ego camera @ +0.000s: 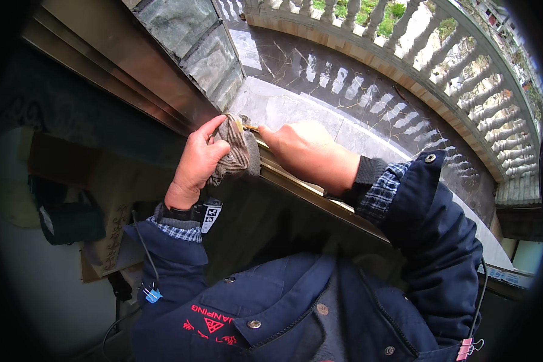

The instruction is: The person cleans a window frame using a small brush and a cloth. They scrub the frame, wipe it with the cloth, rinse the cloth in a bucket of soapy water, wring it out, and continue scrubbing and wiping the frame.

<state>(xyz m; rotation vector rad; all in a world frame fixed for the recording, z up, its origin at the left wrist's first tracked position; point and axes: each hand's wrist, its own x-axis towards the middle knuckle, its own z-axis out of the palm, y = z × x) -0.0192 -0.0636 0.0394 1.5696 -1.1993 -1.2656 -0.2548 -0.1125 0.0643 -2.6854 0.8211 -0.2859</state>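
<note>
My left hand grips a bunched grey-and-brown striped cloth at the foot of the brown metal door jamb. The cloth lies over the end of a gold-coloured metal sliding-door track. To the right of it, my right hand is closed with its knuckles up, just above the track. A thin yellowish rod sticks out from its fingers towards the cloth; the rest of that rod is hidden in the hand. Where its tip ends is too small to tell.
Beyond the track lie a pale stone sill and dark, marbled balcony tiles, bounded by a curved balustrade. A stone-clad wall adjoins the jamb. Indoors at left is a dark green object. Cables run along both sleeves.
</note>
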